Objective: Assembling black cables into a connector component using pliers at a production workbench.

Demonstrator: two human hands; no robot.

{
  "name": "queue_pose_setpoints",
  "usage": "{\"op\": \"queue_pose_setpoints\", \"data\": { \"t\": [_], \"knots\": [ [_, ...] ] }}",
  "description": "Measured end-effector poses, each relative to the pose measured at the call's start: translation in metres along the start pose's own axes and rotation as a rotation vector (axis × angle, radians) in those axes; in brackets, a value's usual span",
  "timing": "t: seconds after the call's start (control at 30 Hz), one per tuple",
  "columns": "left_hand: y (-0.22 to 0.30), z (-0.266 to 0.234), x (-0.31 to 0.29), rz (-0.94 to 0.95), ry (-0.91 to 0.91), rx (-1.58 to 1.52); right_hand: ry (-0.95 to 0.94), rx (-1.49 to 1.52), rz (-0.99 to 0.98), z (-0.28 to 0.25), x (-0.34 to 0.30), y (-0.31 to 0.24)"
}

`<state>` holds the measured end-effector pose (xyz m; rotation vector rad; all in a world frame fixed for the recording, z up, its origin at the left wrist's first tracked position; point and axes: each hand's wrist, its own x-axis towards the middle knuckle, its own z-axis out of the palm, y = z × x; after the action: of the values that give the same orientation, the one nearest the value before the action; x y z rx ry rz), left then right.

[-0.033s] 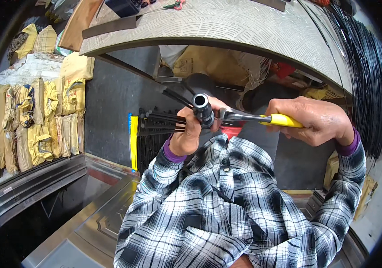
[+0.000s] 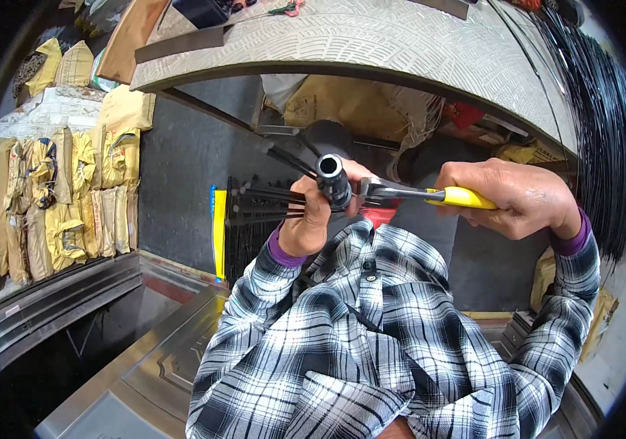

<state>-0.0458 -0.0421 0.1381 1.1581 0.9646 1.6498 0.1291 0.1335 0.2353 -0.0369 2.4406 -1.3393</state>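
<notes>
My left hand (image 2: 307, 219) is wrapped round a black tube (image 2: 336, 189), whose open, shiny metal-rimmed end points up. Several thin black rods (image 2: 272, 193) stick out leftward beside that hand; whether they join the tube is hidden by the fingers. In my right hand (image 2: 512, 196) is a pair of pliers (image 2: 466, 197) with yellow grips, held level. The metal jaws reach left to the tube's right side, close to my left fingers. What the jaws bite on, if anything, is too small to make out.
A grey patterned worktop (image 2: 371, 36) curves across the far side, with scissors (image 2: 287, 9) on it. A thick bundle of black wires (image 2: 605, 132) hangs at the right. Yellow sacks (image 2: 71, 197) are stacked at the left. A panelled metal door (image 2: 159, 366) lies at lower left.
</notes>
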Motion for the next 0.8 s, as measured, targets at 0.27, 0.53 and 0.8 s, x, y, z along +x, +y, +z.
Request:
{"op": "queue_pose_setpoints", "data": {
  "t": [0.27, 0.53, 0.8],
  "knots": [
    [-0.007, -0.003, 0.002, -0.028, 0.211, 0.152, 0.216, -0.148, -0.088, 0.017, 0.018, 0.015],
    [-0.022, 0.009, 0.014, 0.102, 0.363, 0.157, 0.802, -1.003, 0.398, -0.054, 0.022, 0.114],
    [-0.001, -0.053, 0.041, 0.294, 0.671, -0.632, 0.461, -0.177, -0.433, 0.103, 0.069, 0.071]
  ]
}}
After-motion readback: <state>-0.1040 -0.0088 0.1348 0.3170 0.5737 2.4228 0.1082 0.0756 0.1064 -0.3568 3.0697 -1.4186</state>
